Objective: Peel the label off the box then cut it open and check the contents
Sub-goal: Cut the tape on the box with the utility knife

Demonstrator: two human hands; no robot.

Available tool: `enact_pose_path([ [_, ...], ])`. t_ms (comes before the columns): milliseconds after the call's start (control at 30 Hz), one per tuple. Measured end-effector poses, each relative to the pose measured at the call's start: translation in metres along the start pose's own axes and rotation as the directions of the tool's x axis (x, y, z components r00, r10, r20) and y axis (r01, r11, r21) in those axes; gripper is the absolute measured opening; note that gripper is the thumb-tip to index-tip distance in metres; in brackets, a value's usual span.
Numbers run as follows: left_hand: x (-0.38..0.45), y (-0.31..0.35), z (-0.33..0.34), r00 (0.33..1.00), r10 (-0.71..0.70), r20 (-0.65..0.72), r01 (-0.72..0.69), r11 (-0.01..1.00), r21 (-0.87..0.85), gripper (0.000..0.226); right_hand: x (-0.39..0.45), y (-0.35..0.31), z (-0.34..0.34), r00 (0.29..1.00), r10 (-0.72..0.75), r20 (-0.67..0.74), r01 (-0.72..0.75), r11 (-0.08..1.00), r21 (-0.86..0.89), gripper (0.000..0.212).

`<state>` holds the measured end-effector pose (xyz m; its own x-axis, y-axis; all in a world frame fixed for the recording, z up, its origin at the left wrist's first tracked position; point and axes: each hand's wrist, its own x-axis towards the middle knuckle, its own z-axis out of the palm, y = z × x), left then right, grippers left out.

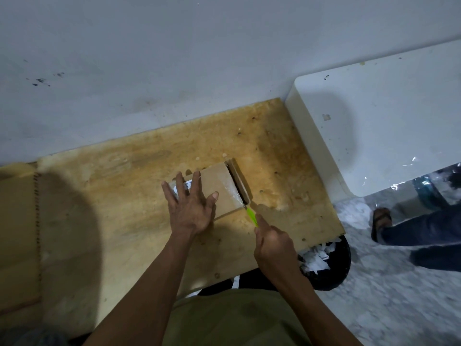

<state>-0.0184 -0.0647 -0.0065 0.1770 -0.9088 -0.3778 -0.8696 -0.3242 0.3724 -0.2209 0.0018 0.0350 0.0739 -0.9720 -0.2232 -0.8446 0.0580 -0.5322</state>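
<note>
A small brown cardboard box (pixel 220 188) lies flat on the wooden table (pixel 124 196). My left hand (pixel 190 204) presses on its top with fingers spread, partly covering a white label (pixel 185 186) at the box's left end. My right hand (pixel 270 245) is shut on a green-handled cutter (pixel 252 214), whose tip meets the near right corner of the box. The right end flap (pixel 238 179) stands slightly raised, with a dark gap beside it. Clear tape shines across the box near that end.
A white table (pixel 374 121) abuts the wooden one on the right. A black bin (pixel 331 265) holding white paper scraps stands below the table's right corner. Another person's leg and sandalled foot (pixel 381 218) are on the floor at the right. A wall rises behind.
</note>
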Motion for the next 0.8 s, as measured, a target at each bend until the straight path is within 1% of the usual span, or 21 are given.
enact_pose_path([
  [33,0.0,0.0,0.0,1.0,0.006,0.002,-0.006,1.0,-0.001,0.081,-0.001,0.001,0.001,1.0,0.008,-0.015,-0.008,1.0,0.019,0.047],
  [100,-0.001,0.0,-0.001,1.0,0.001,0.014,0.0,1.0,-0.008,0.081,-0.001,0.003,0.003,1.0,0.016,-0.023,-0.016,1.0,0.003,0.049],
  [167,-0.001,0.001,-0.002,1.0,-0.008,0.026,0.008,1.0,-0.009,0.081,0.0,0.003,0.002,1.0,0.02,-0.016,-0.02,1.0,0.0,0.048],
  [300,-0.002,0.0,-0.002,1.0,-0.015,0.026,0.015,1.0,-0.011,0.08,0.001,0.009,-0.006,0.999,0.037,0.019,-0.039,0.988,0.147,0.039],
  [433,0.0,-0.004,0.002,1.0,0.015,0.009,-0.015,1.0,0.004,0.081,0.0,0.014,-0.016,0.991,0.135,-0.013,-0.127,0.957,0.259,0.03],
  [500,0.001,-0.005,0.003,1.0,0.022,0.004,-0.022,1.0,0.011,0.082,0.002,0.01,-0.024,0.979,0.197,-0.046,-0.17,0.923,0.345,0.025],
  [567,0.001,-0.005,0.002,1.0,0.012,0.011,-0.012,1.0,-0.008,0.081,0.009,0.003,-0.03,0.959,0.281,-0.026,-0.23,0.831,0.506,0.021],
  [633,-0.001,-0.004,0.001,1.0,0.018,0.012,-0.018,1.0,-0.019,0.081,0.02,-0.001,-0.032,0.944,0.331,-0.005,-0.254,0.735,0.629,0.014],
  [667,-0.002,-0.003,-0.001,1.0,0.018,0.012,-0.018,1.0,-0.022,0.081,0.027,-0.001,-0.032,0.941,0.338,-0.01,-0.25,0.713,0.655,0.014],
  [733,-0.003,-0.002,-0.002,1.0,0.007,0.018,-0.007,1.0,-0.03,0.081,0.039,0.002,-0.029,0.941,0.338,-0.026,-0.241,0.72,0.651,0.02],
  [800,-0.003,-0.001,-0.003,1.0,-0.001,0.021,0.002,0.999,-0.044,0.081,0.049,0.004,-0.027,0.947,0.321,-0.001,-0.242,0.716,0.655,0.027],
])
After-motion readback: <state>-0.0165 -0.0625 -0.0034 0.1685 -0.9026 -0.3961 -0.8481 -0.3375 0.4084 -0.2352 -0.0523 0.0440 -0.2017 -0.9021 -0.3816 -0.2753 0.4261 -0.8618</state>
